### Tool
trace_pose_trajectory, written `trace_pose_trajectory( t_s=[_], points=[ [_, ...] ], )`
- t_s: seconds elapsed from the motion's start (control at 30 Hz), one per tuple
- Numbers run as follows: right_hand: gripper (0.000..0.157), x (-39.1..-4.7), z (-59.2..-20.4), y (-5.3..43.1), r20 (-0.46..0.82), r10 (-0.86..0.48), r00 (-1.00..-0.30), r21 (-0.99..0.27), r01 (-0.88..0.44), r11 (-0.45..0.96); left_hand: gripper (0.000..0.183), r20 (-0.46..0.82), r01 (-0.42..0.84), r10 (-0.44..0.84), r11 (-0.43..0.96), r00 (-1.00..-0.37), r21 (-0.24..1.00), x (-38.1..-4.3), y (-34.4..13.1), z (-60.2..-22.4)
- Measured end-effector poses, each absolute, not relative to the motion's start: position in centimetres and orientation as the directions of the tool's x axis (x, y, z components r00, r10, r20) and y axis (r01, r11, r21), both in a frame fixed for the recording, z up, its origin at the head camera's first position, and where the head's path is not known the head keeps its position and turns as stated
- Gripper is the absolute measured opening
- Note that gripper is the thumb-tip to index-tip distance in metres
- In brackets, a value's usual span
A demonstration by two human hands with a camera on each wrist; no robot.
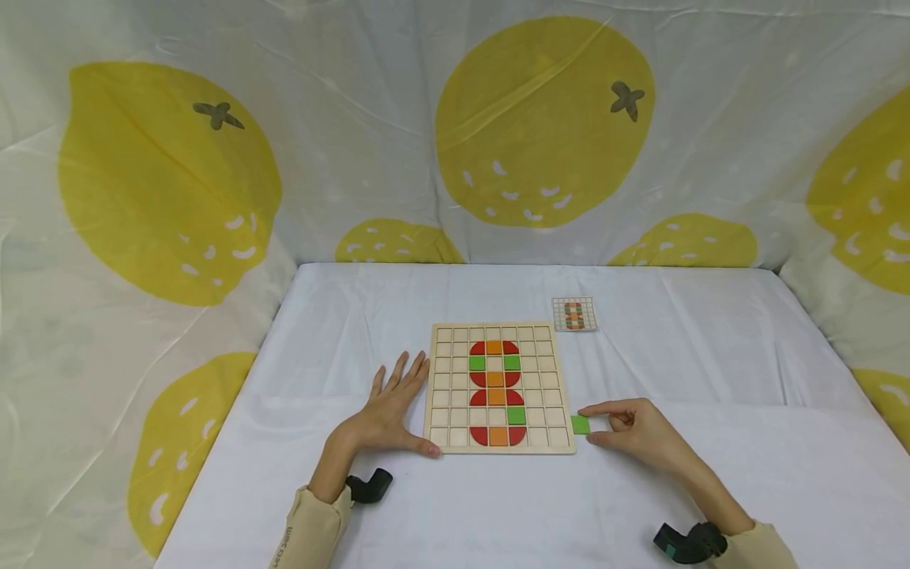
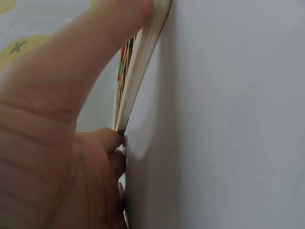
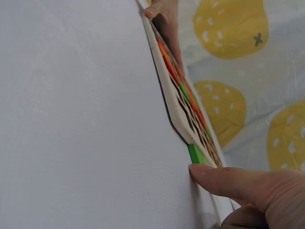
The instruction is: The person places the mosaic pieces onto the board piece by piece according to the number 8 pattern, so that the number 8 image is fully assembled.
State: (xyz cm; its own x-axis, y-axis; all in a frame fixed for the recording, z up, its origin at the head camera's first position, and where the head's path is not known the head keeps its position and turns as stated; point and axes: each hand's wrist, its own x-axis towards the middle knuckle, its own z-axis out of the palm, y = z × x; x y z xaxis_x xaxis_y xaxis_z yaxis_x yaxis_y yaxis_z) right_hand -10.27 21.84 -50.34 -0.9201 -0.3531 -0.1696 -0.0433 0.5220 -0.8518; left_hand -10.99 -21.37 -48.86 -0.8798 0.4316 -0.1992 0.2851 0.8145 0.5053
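Observation:
A wooden grid board (image 1: 448,399) lies flat on the table, with red rounded pieces, orange squares and green squares set in its middle columns. My left hand (image 1: 387,415) is spread along the board's left side, its thumb at the near left corner and its fingertips by the left edge. Beside the board's right edge, my right hand (image 1: 640,431) pinches a green square tile (image 1: 580,425) between thumb and index finger. In the right wrist view the thumb touches this green tile (image 3: 196,154), low near the cloth; the index finger is hidden there.
Past the board's far right corner lies a small pattern card (image 1: 574,314) printed with a similar coloured figure. White cloth (image 1: 498,514) covers the table. A lemon-print curtain (image 1: 355,142) stands behind and at both sides.

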Motion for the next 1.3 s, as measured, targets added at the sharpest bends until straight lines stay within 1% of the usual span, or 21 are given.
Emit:
trace_pose_trajectory(
  t_s=[0.17, 0.33, 0.67, 0.87, 1.03, 1.2, 1.3],
  points=[
    [0.034, -10.4, -50.5, 21.6, -0.136, -0.298, -0.945, -0.838, -0.051, 0.544, 0.145, -0.199, 0.285, 0.432, 0.813, -0.880, 0.507, -11.0, -21.4, -48.9],
    [0.036, -10.4, -50.5, 21.5, -0.130, -0.250, -0.959, -0.840, -0.027, 0.541, 0.145, -0.197, 0.288, 0.435, 0.812, -0.878, 0.508, -11.0, -21.4, -48.9],
    [0.033, -10.6, -50.5, 21.7, -0.149, -0.225, -0.963, -0.842, 0.005, 0.539, 0.145, -0.196, 0.286, 0.429, 0.817, -0.882, 0.501, -11.1, -21.3, -48.9],
    [0.034, -10.8, -50.2, 21.3, -0.126, -0.214, -0.969, -0.871, 0.005, 0.492, 0.145, -0.196, 0.285, 0.429, 0.816, -0.882, 0.503, -11.1, -21.3, -48.9],
    [0.035, -11.1, -49.9, 18.5, -0.138, -0.251, -0.958, -0.888, 0.007, 0.461, 0.146, -0.196, 0.283, 0.429, 0.813, -0.882, 0.509, -11.0, -21.4, -48.9],
    [0.033, -11.4, -49.4, 14.7, -0.091, -0.347, -0.933, -0.899, -0.073, 0.431, 0.146, -0.192, 0.287, 0.434, 0.808, -0.880, 0.515, -11.0, -21.4, -49.0],
    [0.028, -11.5, -49.4, 12.7, -0.066, -0.392, -0.918, -0.895, -0.119, 0.429, 0.146, -0.193, 0.286, 0.437, 0.806, -0.879, 0.519, -11.0, -21.3, -49.0]
  ],
)
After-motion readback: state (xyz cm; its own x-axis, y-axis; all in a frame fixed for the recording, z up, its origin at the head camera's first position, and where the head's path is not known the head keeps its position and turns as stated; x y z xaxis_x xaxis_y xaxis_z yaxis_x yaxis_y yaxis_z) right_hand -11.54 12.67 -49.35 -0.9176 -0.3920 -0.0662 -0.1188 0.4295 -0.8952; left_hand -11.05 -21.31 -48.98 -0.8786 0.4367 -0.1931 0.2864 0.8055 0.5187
